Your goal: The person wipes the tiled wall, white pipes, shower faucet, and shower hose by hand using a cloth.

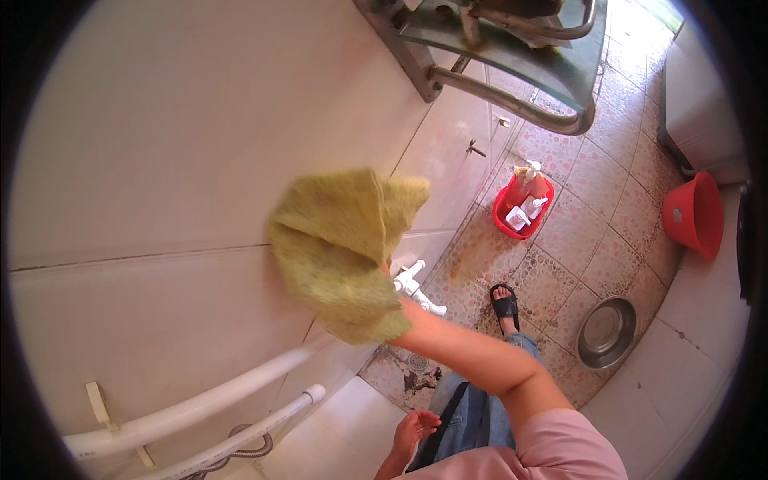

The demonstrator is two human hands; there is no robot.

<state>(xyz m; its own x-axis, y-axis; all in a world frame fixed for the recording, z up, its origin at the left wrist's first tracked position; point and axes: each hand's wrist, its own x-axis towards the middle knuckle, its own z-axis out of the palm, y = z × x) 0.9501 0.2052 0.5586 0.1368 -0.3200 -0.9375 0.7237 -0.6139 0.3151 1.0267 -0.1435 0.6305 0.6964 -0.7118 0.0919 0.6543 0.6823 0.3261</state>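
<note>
My right arm reaches up and across to the tiled wall (176,144). A yellow-green cloth (332,248) drapes over my right hand (387,269), which holds it at the wall. The cloth hides most of that hand; only a bit of skin shows at its edge. Part of the cloth is blurred. Low in front of my body, my left hand (414,429) hangs with loosely bent fingers and nothing in it. Just beyond the cloth, a white plastic tap (412,284) sticks out from the wall.
A glass shelf on a metal frame (512,96) juts from the wall above. On the floor stand a red basket (512,228) of pump bottles, a metal basin (606,332) and a red bucket (688,214). White pipes (200,400) run along the lower left wall.
</note>
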